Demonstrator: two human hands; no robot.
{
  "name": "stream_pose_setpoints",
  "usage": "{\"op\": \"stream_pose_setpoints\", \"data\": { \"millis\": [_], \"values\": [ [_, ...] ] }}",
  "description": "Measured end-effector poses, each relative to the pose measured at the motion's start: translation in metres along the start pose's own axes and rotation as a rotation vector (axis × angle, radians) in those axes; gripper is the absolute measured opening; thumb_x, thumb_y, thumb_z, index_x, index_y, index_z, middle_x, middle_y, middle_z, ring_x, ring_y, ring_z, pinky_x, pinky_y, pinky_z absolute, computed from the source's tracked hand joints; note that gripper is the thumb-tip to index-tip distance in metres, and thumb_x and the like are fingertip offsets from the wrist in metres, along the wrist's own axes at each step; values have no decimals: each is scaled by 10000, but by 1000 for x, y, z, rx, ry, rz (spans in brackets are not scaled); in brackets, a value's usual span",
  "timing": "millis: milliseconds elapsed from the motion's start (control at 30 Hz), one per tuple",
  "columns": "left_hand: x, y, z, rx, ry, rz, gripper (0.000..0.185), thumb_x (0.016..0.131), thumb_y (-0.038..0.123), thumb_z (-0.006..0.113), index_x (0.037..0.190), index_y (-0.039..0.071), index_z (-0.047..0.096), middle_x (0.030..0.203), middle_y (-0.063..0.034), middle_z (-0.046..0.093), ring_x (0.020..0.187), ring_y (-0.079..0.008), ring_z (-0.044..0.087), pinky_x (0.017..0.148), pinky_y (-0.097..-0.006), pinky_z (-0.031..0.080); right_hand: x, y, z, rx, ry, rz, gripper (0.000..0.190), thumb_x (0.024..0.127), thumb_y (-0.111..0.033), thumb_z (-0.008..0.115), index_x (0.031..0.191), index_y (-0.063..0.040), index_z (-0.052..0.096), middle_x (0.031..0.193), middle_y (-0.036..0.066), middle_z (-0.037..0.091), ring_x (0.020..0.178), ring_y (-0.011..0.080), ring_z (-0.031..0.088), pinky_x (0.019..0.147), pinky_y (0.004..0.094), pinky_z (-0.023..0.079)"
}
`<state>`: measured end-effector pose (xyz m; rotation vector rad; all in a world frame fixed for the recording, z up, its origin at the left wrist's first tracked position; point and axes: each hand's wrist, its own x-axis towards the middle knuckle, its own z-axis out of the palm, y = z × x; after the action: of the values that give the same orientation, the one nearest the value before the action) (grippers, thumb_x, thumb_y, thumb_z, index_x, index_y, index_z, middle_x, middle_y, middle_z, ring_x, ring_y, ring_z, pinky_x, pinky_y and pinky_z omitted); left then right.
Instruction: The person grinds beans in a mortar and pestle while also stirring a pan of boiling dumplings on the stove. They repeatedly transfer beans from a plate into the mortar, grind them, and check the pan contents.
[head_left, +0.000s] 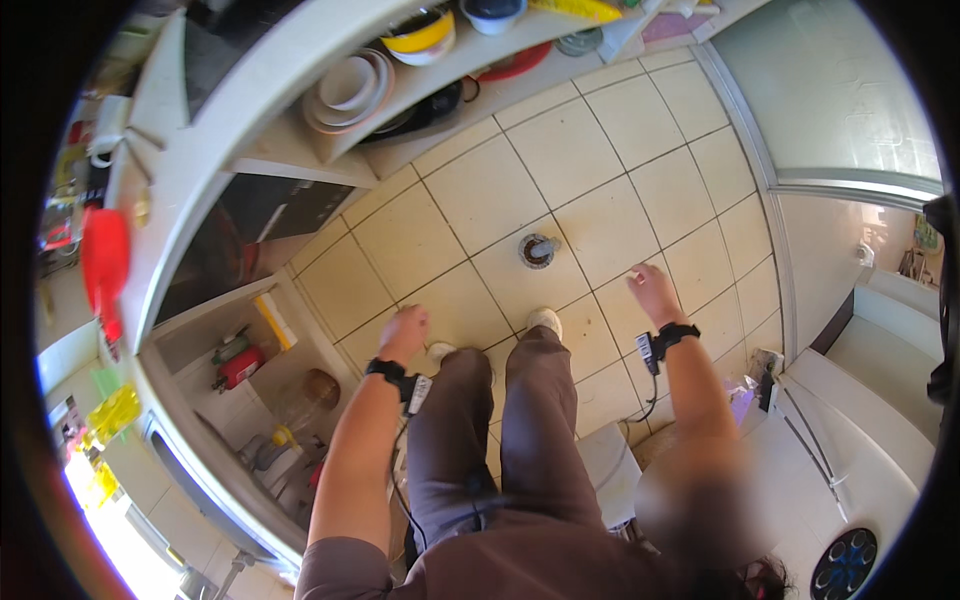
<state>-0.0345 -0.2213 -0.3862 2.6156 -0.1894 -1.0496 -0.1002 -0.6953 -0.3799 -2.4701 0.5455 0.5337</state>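
Note:
My left hand (405, 333) hangs in the air beside my left knee, its fingers curled; whether it holds anything small cannot be made out. On the other side, my right hand (651, 291) hovers over the floor tiles with bent fingers and nothing visible in it. Each wrist wears a black strap with a small device and a cable. Between and ahead of the hands, a grey stone mortar (535, 253) stands on the tiled floor. Its pestle (547, 247) leans in it over dark brown contents.
Open shelves at the upper left hold stacked bowls (347, 84), a yellow bowl (420, 36) and a dark pan (442, 101). A red dustpan-like thing (105, 255) hangs far left. A glass sliding door (832, 90) and a white cabinet (847, 435) stand on the right.

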Motion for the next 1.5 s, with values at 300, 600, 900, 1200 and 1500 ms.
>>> {"op": "stream_pose_setpoints", "data": {
  "millis": [300, 600, 900, 1200, 1500],
  "values": [
    [173, 97, 199, -39, -48, 243, 815, 677, 213, 746, 1350, 70, 310, 1375, -92, 349, 1247, -308, 359, 992, -381, 386, 81, 59, 187, 163, -126, -56, 604, 730, -322, 712, 1227, -63, 485, 1157, 170, 544, 961, 334, 579, 844, 393, 470],
    [268, 101, 276, -158, 194, 551, 1065, 521, 263, 836, 1398, 92, 257, 1458, -88, 252, 1343, -332, 214, 1094, -378, 262, 163, 39, 280, 473, 7, -418, 354, 754, -244, 700, 1009, -87, 511, 959, 137, 608, 835, 344, 602, 700, 392, 492],
    [272, 88, 285, -337, 258, 568, 1079, 472, 225, 845, 1384, 108, 281, 1436, -85, 281, 1323, -340, 247, 1083, -383, 294, 143, 31, 271, 248, 81, -728, 282, 750, -159, 681, 981, -106, 527, 943, 91, 628, 826, 309, 627, 670, 353, 520],
    [278, 88, 282, -488, 200, 538, 953, 473, 106, 831, 1306, 97, 368, 1367, -89, 363, 1273, -327, 319, 1058, -361, 339, 147, 39, 278, 269, 2, -696, 251, 759, -204, 650, 959, -111, 530, 897, 109, 624, 741, 333, 613, 645, 389, 504],
    [273, 83, 277, -488, 51, 498, 935, 505, 54, 806, 1329, 197, 385, 1365, -78, 346, 1234, -322, 357, 1025, -364, 377, 145, 24, 274, 314, -42, -562, 262, 746, -161, 667, 979, -111, 558, 937, 99, 629, 795, 314, 621, 685, 359, 510]
  ]
}}
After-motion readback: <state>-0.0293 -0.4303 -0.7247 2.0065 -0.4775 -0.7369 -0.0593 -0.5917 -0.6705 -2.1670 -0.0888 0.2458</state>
